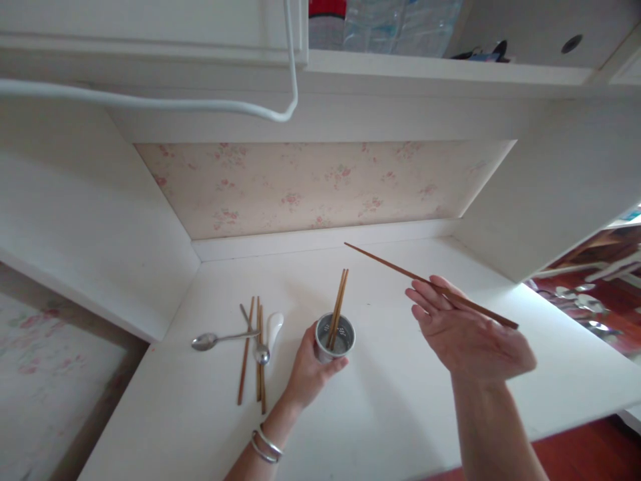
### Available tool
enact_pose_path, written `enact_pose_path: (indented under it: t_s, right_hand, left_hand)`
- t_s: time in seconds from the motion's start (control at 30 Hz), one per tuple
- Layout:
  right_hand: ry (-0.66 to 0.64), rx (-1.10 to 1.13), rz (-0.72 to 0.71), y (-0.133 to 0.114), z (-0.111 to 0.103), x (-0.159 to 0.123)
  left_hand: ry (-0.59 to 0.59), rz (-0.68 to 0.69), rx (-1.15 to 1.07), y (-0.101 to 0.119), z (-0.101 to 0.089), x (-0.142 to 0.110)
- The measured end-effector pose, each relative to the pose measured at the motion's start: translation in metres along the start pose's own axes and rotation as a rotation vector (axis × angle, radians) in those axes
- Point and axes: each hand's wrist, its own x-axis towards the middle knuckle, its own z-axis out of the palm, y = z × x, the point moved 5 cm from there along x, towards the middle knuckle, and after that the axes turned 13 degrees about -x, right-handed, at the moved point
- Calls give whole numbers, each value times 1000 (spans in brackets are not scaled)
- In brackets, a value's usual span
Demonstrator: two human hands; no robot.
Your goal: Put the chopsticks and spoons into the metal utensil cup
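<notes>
My left hand (309, 373) is wrapped round a metal utensil holder (322, 355) with holes in its base. Two wooden chopsticks (339, 300) stand leaning inside it. My right hand (468, 331), palm up with fingers stretched, bears a single brown chopstick (388, 262) lying across it. Its thin tip points up and left, apart from the holder. Left of the holder lie three loose chopsticks (245, 364), a metal spoon (204, 342), a second metal spoon (262, 355) partly over the chopsticks, and a white spoon (274, 327).
The white tabletop (390, 401) is bounded by a white panel (85, 187) at left and another (541, 180) at right. An overhead shelf (425, 70) holds plastic-wrapped goods (400, 27). A white cable (200, 105) hangs at upper left.
</notes>
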Motion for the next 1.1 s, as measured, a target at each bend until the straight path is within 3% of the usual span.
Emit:
enact_pose_path:
  t_s: [0.13, 0.3, 0.57, 0.73, 0.9, 1.1]
  right_hand:
    - [-12, 183, 112, 20, 6, -1]
    - [58, 6, 303, 56, 33, -5]
    - [-21, -154, 153, 72, 71, -11]
    - [-78, -289, 196, 84, 84, -8]
    - [-92, -239, 225, 86, 98, -12]
    - [-81, -322, 273, 86, 101, -13]
  left_hand:
    - [6, 10, 13, -2, -2, 0]
    - [22, 11, 27, -4, -3, 1]
    - [26, 13, 27, -3, -2, 2]
    - [25, 33, 37, -2, -1, 3]
    - [29, 57, 34, -3, -1, 4]
    - [62, 50, 35, -6, -4, 4]
